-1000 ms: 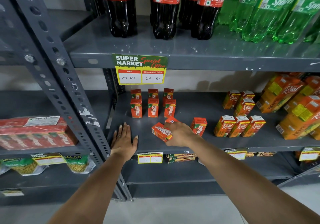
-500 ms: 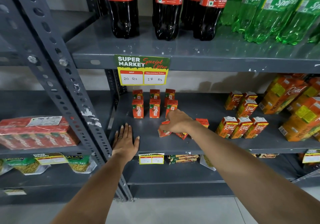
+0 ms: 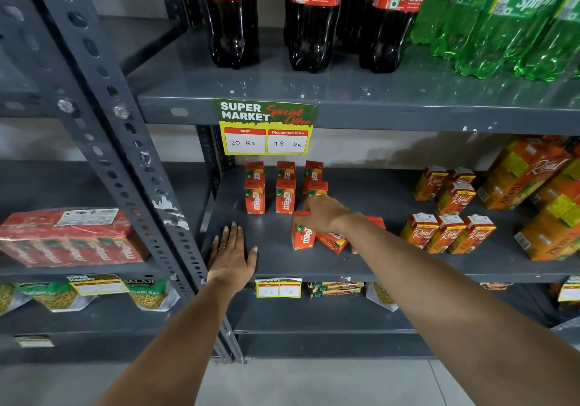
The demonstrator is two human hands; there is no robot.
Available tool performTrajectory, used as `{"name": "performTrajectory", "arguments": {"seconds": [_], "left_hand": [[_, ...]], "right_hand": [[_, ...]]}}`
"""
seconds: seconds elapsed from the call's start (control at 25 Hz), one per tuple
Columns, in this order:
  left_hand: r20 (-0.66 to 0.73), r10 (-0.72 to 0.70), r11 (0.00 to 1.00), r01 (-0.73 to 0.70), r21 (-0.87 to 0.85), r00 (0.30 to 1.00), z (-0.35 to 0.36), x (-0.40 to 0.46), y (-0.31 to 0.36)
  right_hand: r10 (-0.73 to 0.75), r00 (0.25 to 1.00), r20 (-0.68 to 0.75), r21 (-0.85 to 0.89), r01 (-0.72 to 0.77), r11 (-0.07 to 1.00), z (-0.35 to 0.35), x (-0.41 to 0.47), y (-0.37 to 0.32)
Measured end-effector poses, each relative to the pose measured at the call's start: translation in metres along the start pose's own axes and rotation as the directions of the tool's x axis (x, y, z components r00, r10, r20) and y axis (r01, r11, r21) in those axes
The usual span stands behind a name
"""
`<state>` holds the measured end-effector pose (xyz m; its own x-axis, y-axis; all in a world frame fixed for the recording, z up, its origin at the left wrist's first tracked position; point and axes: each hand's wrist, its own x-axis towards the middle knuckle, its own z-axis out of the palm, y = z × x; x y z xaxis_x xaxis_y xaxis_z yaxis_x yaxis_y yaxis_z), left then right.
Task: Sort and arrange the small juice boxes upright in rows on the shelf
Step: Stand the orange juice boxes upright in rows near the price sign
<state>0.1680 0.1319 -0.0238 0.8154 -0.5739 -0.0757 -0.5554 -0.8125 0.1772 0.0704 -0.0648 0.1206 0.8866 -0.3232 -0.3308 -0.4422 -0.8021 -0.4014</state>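
Observation:
Several small red Maaza juice boxes [image 3: 285, 197] stand upright in two rows of three at the back left of the grey shelf [image 3: 279, 264]. In front of them my right hand [image 3: 324, 214] grips the top of another small Maaza juice box [image 3: 303, 238], which stands upright on the shelf. A further Maaza box [image 3: 333, 242] lies on its side just right of it, and one more [image 3: 375, 219] shows partly behind my right forearm. My left hand [image 3: 232, 256] rests flat on the shelf's front left, fingers apart, holding nothing.
Small orange Real juice boxes [image 3: 445, 233] stand at mid right, with large Real cartons [image 3: 527, 173] beyond. Coca-Cola [image 3: 232, 13] and Sprite bottles [image 3: 502, 13] fill the shelf above. A price tag [image 3: 265, 128] hangs from its edge. A slotted steel post [image 3: 103, 123] and a wrapped Maaza pack [image 3: 62, 236] are left.
My right hand carried the tilted Maaza box a little back toward the rows, and the box now stands upright on the shelf under the fingers. My left hand stayed flat.

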Motion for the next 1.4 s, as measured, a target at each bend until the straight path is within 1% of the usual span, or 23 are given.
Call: {"name": "performTrajectory", "arguments": {"seconds": [0.16,0.28,0.44,0.64,0.72,0.84,0.92,1.04,1.24,1.4], "left_hand": [[-0.008,0.0,1.0,0.0,-0.014,1.0,0.001,0.001,-0.001],[-0.023,0.005,1.0,-0.005,0.0,1.0,0.002,0.0,-0.001],[-0.034,-0.001,1.0,0.001,0.008,0.999,0.002,0.0,-0.001],[-0.033,-0.004,1.0,0.005,0.013,0.999,0.003,0.001,0.0],[-0.038,-0.005,1.0,0.005,0.012,0.999,0.003,0.0,0.0],[-0.041,-0.005,1.0,0.005,0.012,0.999,0.003,0.0,0.0],[-0.047,-0.006,1.0,0.006,0.009,0.999,0.003,0.001,0.0],[-0.046,-0.005,1.0,0.005,0.012,0.999,0.003,0.001,-0.001],[-0.055,0.0,1.0,0.0,0.008,0.998,0.004,0.001,-0.001],[-0.05,0.0,1.0,0.0,-0.01,0.999,0.004,0.001,-0.002]], "right_hand": [[-0.007,1.0,0.006,-0.05,0.007,0.999,-0.002,0.003,-0.001],[-0.038,0.999,0.023,-0.043,0.039,0.998,-0.004,0.006,-0.003],[-0.09,0.992,0.087,-0.097,0.098,0.99,-0.008,0.007,-0.005],[-0.133,0.973,0.191,-0.121,0.157,0.98,-0.012,0.005,-0.001],[-0.165,0.964,0.211,-0.135,0.195,0.971,-0.011,0.003,0.0],[-0.211,0.963,0.167,-0.163,0.238,0.957,-0.009,0.003,0.002],[-0.202,0.97,0.135,-0.189,0.225,0.956,-0.007,0.006,0.003],[-0.162,0.98,0.114,-0.18,0.181,0.967,-0.004,0.009,0.005],[-0.228,0.965,0.13,-0.17,0.248,0.954,-0.003,0.008,0.005],[-0.223,0.972,0.07,-0.162,0.232,0.959,0.006,0.012,0.004]]}}
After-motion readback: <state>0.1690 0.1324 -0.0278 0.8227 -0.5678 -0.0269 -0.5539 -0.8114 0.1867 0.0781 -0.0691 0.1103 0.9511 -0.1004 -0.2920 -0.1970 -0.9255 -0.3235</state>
